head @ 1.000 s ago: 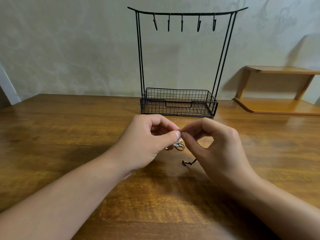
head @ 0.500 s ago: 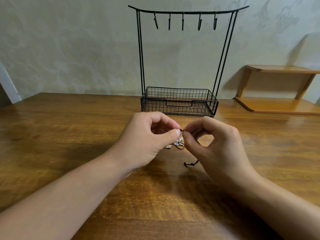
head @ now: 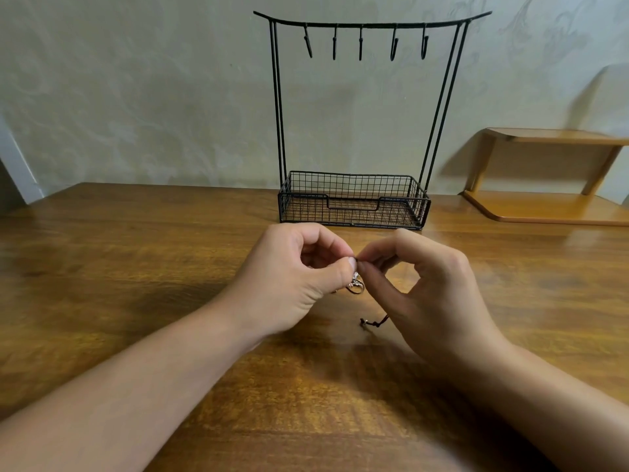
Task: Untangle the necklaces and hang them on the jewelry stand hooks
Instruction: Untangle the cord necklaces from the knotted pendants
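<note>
Untangling step: left hand (head: pixel 292 277) and right hand (head: pixel 429 294) pinch necklace cord (head: pixel 374 322) mid-frame; hooks (head: pixel 360 42) bare; next, tease knot apart.

The person is showing two bare forearms with no sleeves, and both hands, the left hand (head: pixel 289 284) and right hand (head: pixel 432 294), are wearing nothing.
</note>
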